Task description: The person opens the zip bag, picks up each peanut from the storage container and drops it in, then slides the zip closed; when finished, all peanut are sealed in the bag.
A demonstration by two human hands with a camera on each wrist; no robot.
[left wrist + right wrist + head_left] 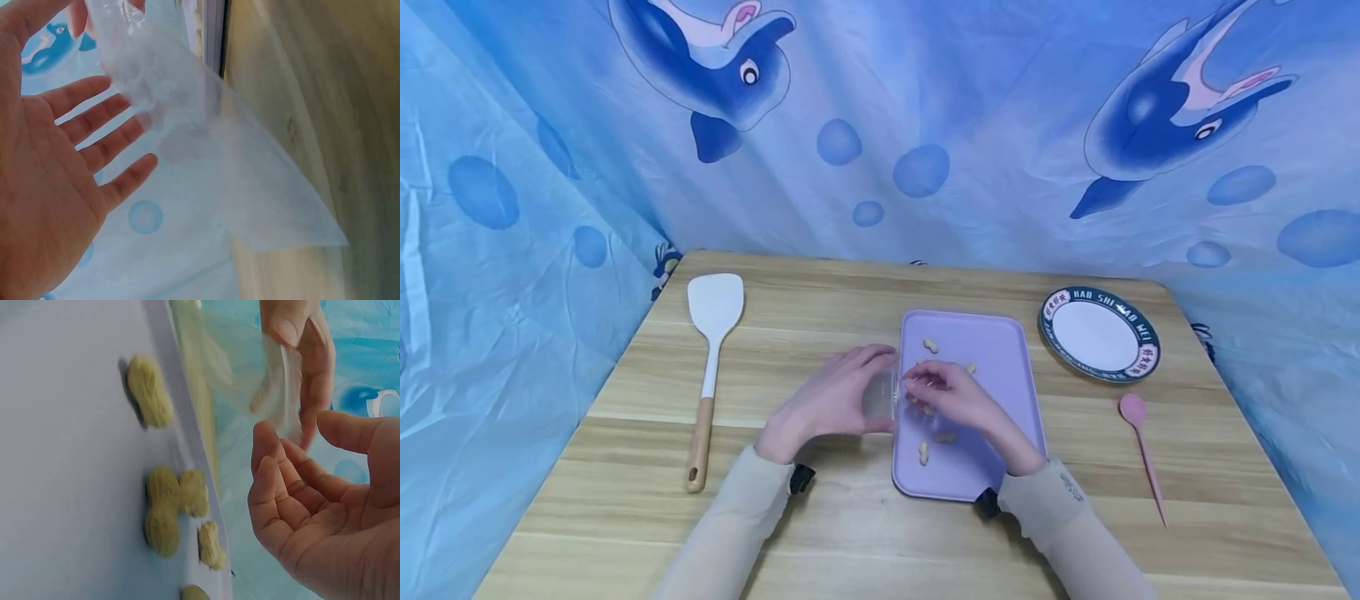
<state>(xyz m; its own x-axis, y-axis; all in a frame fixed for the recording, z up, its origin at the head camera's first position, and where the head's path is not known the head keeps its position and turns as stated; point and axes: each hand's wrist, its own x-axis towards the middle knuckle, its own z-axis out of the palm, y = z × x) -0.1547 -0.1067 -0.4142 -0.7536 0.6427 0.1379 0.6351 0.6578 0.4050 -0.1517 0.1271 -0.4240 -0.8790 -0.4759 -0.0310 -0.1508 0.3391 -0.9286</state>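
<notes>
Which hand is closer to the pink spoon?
The right hand. It is over the purple tray, to the left of the pink spoon; the left hand is farther away, at the tray's left edge.

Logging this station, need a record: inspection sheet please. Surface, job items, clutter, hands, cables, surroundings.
Surface: wood-grain table.
Job items: peanuts scattered on a purple tray, some hidden by a hand in the head view; clear bag at the tray's left edge.
Clutter: white spatula with wooden handle, far left; green-rimmed plate and pink spoon, right of the tray.
Left hand: fingers extended, touching the clear bag.
Right hand: over the tray, fingers loosely curled; contact with the clear bag cannot be told.
Cables: nothing seen.
Surroundings: blue cloth printed with dolphins and bubbles, behind and at both sides.
</notes>
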